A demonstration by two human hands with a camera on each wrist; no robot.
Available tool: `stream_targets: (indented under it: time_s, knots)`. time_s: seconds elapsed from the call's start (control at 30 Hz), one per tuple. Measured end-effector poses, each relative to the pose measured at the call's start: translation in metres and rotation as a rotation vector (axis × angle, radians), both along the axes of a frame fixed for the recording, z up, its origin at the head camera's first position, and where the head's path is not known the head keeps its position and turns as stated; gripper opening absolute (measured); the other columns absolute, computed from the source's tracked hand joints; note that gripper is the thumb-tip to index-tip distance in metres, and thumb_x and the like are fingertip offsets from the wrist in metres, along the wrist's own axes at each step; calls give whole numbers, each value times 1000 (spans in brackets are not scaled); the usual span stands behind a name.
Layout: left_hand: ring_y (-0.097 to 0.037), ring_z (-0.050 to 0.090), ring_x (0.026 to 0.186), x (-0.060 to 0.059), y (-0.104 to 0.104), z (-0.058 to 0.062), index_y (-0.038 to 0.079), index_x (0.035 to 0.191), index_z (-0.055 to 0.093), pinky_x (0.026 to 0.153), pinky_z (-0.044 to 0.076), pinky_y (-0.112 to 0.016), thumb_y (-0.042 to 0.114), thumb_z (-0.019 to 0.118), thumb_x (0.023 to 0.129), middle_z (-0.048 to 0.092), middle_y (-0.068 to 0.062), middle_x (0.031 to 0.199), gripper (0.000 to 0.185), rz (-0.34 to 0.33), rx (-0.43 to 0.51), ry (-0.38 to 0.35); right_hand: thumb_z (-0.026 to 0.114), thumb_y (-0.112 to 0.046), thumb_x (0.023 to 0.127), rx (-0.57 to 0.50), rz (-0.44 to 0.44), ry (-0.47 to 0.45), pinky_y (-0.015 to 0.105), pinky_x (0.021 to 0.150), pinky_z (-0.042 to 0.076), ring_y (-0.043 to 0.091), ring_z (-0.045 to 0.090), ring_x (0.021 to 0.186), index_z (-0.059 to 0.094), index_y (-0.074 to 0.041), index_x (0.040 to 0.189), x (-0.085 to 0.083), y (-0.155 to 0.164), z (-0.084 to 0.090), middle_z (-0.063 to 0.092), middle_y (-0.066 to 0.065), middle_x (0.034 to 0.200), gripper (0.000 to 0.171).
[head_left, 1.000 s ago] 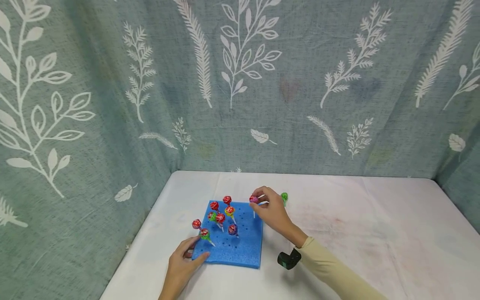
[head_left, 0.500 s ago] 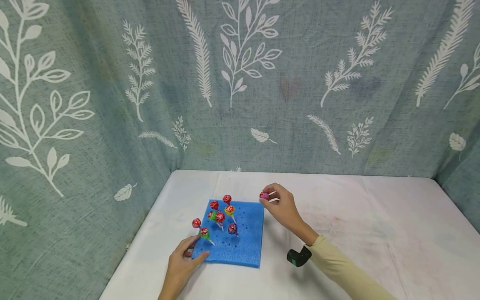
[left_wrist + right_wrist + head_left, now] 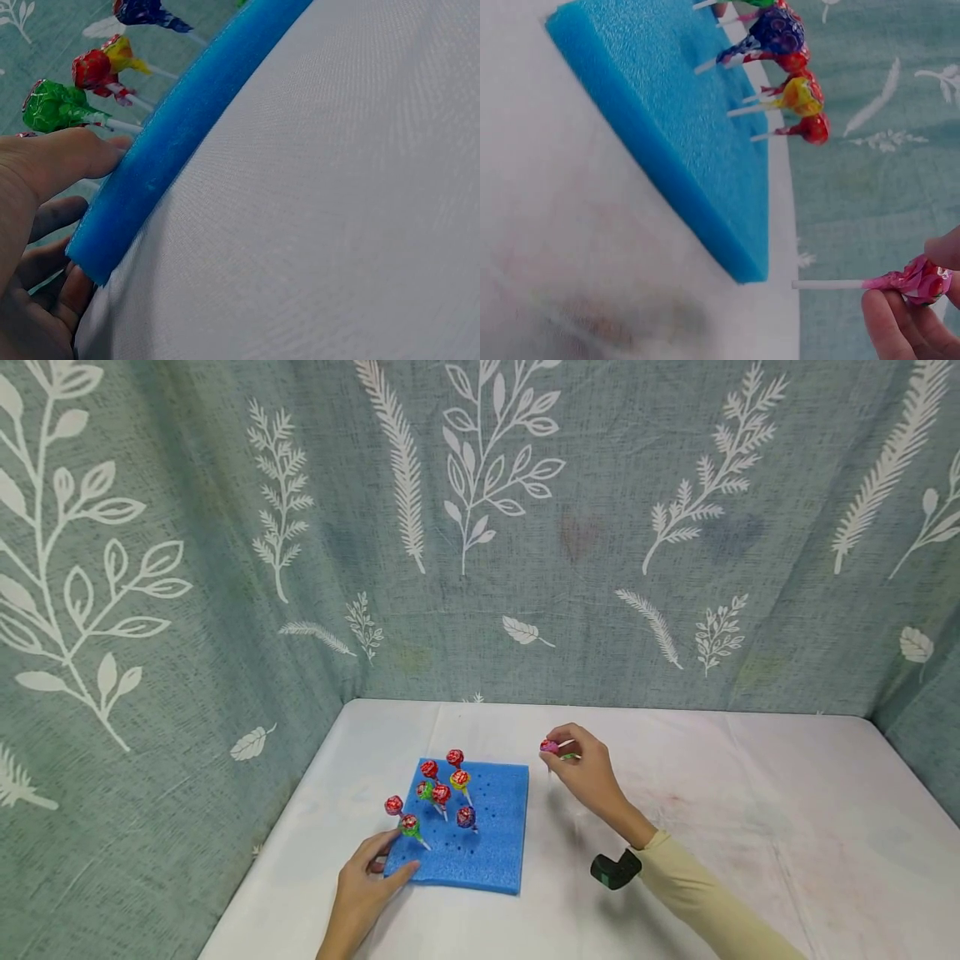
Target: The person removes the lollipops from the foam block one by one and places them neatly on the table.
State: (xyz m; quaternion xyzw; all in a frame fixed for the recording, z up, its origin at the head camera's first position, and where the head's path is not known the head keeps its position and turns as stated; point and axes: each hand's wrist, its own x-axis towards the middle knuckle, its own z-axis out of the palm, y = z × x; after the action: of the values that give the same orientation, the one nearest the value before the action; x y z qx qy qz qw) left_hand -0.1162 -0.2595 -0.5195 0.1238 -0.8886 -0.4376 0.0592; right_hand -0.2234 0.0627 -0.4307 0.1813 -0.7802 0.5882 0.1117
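Observation:
In the head view my right hand [image 3: 588, 772] pinches a pink lollipop [image 3: 548, 747] by its wrapped head, just off the far right corner of a blue foam board [image 3: 498, 852]. The right wrist view shows its bare white stick [image 3: 829, 284] pointing away from the fingers. A bit of green wrapper [image 3: 572, 757] shows through the gap between my fingers. My left hand [image 3: 363, 889] grips the board's near left corner, thumb on top. Several lollipops stand in the board's left half, among them a purple one [image 3: 466, 817], a yellow one [image 3: 460, 779] and a green one [image 3: 410, 826].
Small dark holes dot the board's right half. The board lies on a white-covered table [image 3: 720, 827]. Behind the table hangs a green curtain [image 3: 480, 635] with white leaf prints. A dark camera [image 3: 615, 869] hangs at my right wrist.
My right hand has moved right with the pink lollipop, from over the board's far right part to beyond its edge. The left hand and the board have stayed in place.

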Motion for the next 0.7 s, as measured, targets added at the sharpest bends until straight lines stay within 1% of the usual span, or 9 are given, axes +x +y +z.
stream_targets:
  time_s: [0.1,0.17,0.2,0.47,0.57,0.7]
  knots:
    - [-16,51,106,0,0,0,18,128,59,85,45,-27,37,81,73,55,-2,128,63,3,-2,-4,70,-5,85,0,-14,-25,30,67,53,26,62,86,61,-1,103,-9,7,-14,62,13,97,21]
    - [-16,51,105,1,1,0,18,128,59,84,45,-27,36,81,73,55,-1,128,63,4,1,-4,71,-9,85,4,-27,-40,26,66,53,22,62,86,61,-5,102,-15,11,-23,63,9,97,20]
    - [-16,51,105,1,1,1,18,128,59,84,45,-27,36,81,73,55,-1,128,62,4,2,-4,71,-9,85,7,-30,-42,24,66,52,21,62,86,61,-5,102,-16,12,-24,62,8,96,20]
    - [-15,51,105,1,0,0,18,128,60,83,45,-26,37,82,72,56,-1,127,62,8,14,1,70,-8,85,10,-52,-53,25,64,53,23,63,83,61,-2,103,-20,24,-29,62,10,96,21]
    - [-15,51,104,1,0,0,18,128,60,83,45,-26,37,82,72,56,-1,126,63,11,15,3,70,-9,86,24,-55,-54,23,65,53,24,63,83,61,0,104,-21,28,-30,63,12,97,22]
    - [-15,52,103,1,0,-1,18,127,60,82,45,-27,37,82,72,56,-1,126,63,14,12,7,70,-10,86,27,-59,-51,24,65,53,28,63,85,61,1,106,-22,32,-33,63,16,99,24]
